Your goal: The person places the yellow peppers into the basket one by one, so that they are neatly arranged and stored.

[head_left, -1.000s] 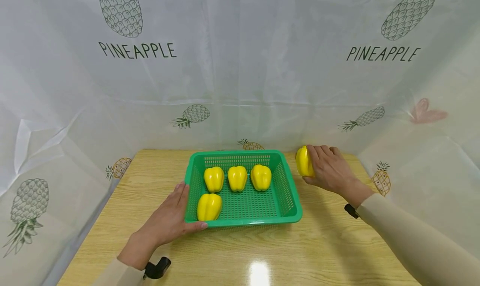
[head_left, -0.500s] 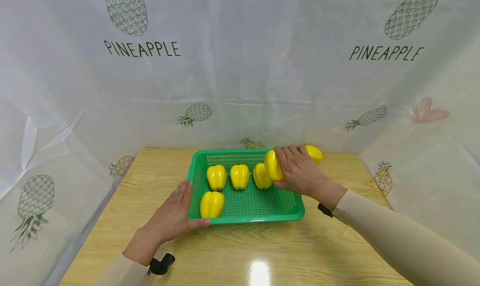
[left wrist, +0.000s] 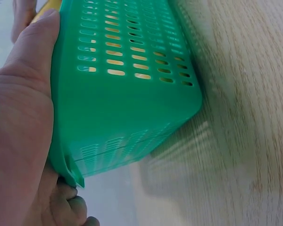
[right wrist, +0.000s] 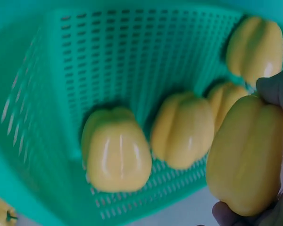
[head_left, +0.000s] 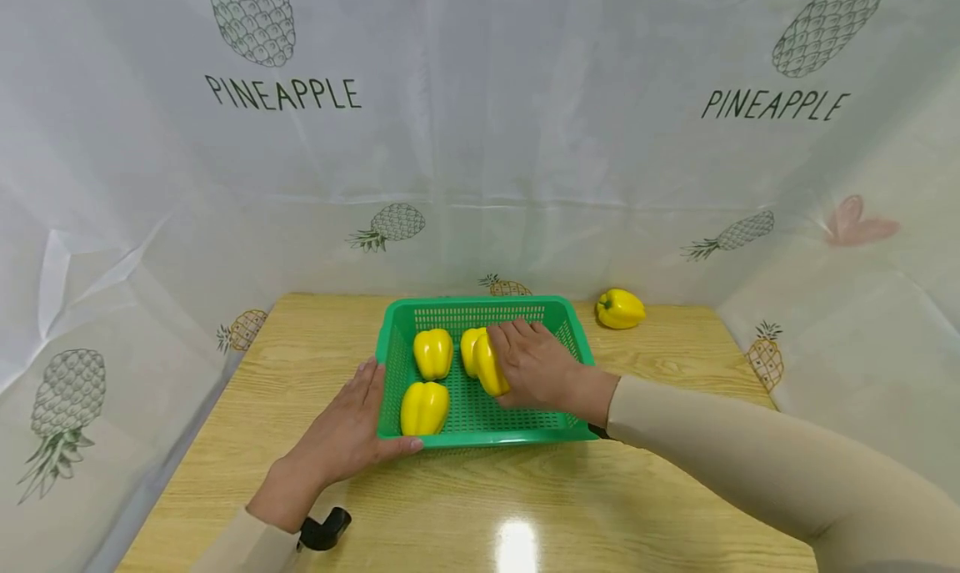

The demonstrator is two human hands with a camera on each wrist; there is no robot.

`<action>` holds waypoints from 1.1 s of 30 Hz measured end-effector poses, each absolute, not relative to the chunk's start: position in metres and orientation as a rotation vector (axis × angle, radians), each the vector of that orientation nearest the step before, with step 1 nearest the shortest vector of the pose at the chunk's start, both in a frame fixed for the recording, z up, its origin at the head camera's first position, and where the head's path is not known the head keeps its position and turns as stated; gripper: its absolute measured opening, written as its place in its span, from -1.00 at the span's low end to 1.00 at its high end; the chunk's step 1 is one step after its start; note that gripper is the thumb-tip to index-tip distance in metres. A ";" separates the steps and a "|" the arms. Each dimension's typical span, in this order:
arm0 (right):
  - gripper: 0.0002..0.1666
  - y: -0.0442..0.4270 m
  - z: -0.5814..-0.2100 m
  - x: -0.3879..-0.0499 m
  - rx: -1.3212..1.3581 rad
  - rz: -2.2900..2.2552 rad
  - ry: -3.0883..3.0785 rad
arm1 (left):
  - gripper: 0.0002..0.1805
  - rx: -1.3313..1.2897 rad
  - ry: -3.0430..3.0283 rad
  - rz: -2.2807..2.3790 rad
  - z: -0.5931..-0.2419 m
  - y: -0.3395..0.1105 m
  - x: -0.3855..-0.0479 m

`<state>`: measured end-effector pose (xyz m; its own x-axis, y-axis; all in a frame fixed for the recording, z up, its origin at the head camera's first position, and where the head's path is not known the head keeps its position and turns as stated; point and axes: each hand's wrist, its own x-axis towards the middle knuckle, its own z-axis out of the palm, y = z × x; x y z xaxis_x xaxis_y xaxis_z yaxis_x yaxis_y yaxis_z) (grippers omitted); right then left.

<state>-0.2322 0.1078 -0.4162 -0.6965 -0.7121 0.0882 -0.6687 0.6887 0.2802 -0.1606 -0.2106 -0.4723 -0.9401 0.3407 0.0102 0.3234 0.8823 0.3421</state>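
Observation:
My right hand (head_left: 536,369) grips a yellow bell pepper (head_left: 490,366) over the middle of a green plastic basket (head_left: 487,441). In the right wrist view, thumb and fingers wrap the held pepper (right wrist: 247,155). Several more yellow bell peppers lie inside: one at the back left (head_left: 432,354), one at the front left (head_left: 424,409), one partly hidden behind the held one (head_left: 469,348). Another, hidden by my right hand in the head view, shows in the right wrist view (right wrist: 118,150). My left hand (head_left: 341,431) rests straight-fingered on the basket's near left corner, thumb along the front rim.
One yellow bell pepper (head_left: 621,309) lies on its side on the wooden table (head_left: 420,515), right of the basket near the back edge. A pale sheet printed with pineapples (head_left: 480,139) hangs behind and at both sides.
My right hand carries the pepper leftward from the table's right side into the basket. The other pepper on the table shows fully now. My left hand stays at the corner.

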 end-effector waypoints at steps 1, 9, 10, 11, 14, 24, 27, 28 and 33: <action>0.19 0.104 -0.418 -0.231 1.126 -0.366 -2.703 | 0.51 0.529 2.999 0.529 -0.473 -0.211 -0.161; 0.18 0.090 -0.436 -0.225 1.136 -0.542 -2.718 | 0.52 0.535 3.007 0.523 -0.474 -0.212 -0.161; 0.18 0.090 -0.437 -0.224 1.136 -0.550 -2.734 | 0.52 0.537 3.007 0.525 -0.474 -0.212 -0.161; 0.17 0.090 -0.439 -0.224 1.135 -0.546 -2.750 | 0.51 0.539 3.008 0.525 -0.474 -0.212 -0.161; 0.18 0.090 -0.444 -0.223 1.133 -0.543 -2.795 | 0.51 0.544 3.011 0.523 -0.473 -0.212 -0.161; 0.19 0.090 -0.457 -0.226 1.099 -0.468 -2.902 | 0.51 0.544 3.009 0.520 -0.474 -0.210 -0.162; 0.16 0.090 -0.460 -0.227 1.099 -0.447 -2.937 | 0.52 0.530 3.002 0.530 -0.473 -0.210 -0.161; 0.14 0.090 -0.460 -0.228 1.100 -0.439 -2.952 | 0.52 0.526 3.000 0.534 -0.472 -0.210 -0.161; 0.10 0.088 -0.461 -0.229 1.119 -0.438 -3.011 | 0.52 0.519 2.994 0.555 -0.472 -0.211 -0.160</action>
<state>-0.2289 0.0879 -0.4610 -0.7575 -0.6259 -0.1858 -0.6529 0.7261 0.2156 -0.1599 -0.2112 -0.4718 -0.9422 0.3348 0.0094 0.3160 0.8792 0.3567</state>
